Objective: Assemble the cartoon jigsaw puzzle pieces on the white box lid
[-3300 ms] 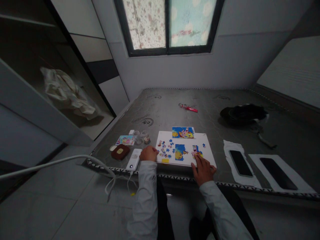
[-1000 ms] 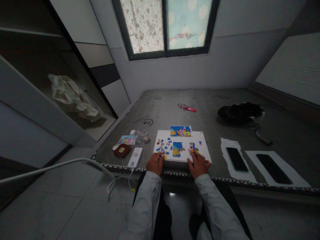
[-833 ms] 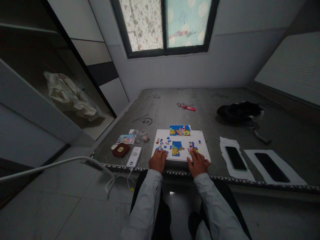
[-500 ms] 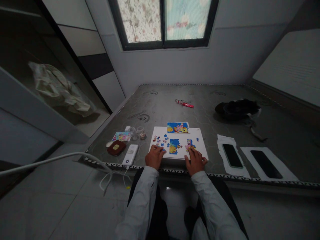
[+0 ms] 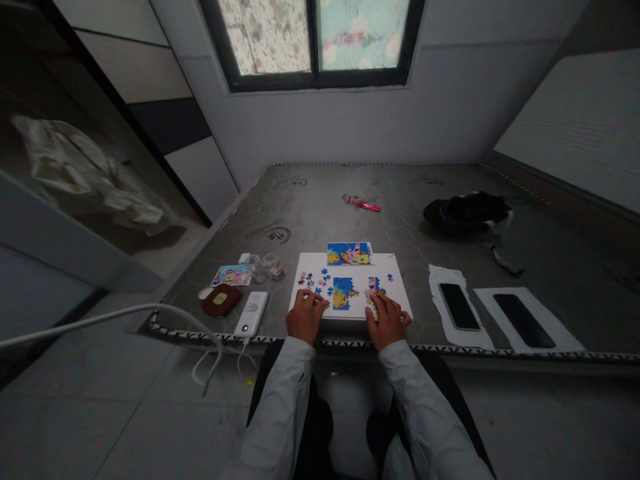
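Note:
On a white box [image 5: 397,283] lie a partly assembled jigsaw section [image 5: 342,293] in blue and yellow and a smaller, separate section [image 5: 371,287] to its right. My right hand [image 5: 387,321] has thumb and fingers on that smaller section, covering part of it. At the box's front left corner is my left hand [image 5: 304,319], its thumb apart from its bent fingers; nothing shows in its grasp. Loose puzzle pieces [image 5: 325,275] are scattered just beyond it, and one blue piece [image 5: 390,277] lies at the right. A cartoon picture card [image 5: 350,253] rests at the box's far edge.
Left of the box are a power bank [image 5: 253,313] with a cable, a brown case [image 5: 221,300], a colourful card [image 5: 231,275] and clear containers [image 5: 273,265]. Two phones [image 5: 459,307] lie on white sheets at right. Farther back are a red packet [image 5: 364,204] and a dark cap [image 5: 467,213].
The view has shifted slightly, moving the scene a little leftward. Both hands stay at nearly the same places on the box, and the right fingers remain on the smaller section.

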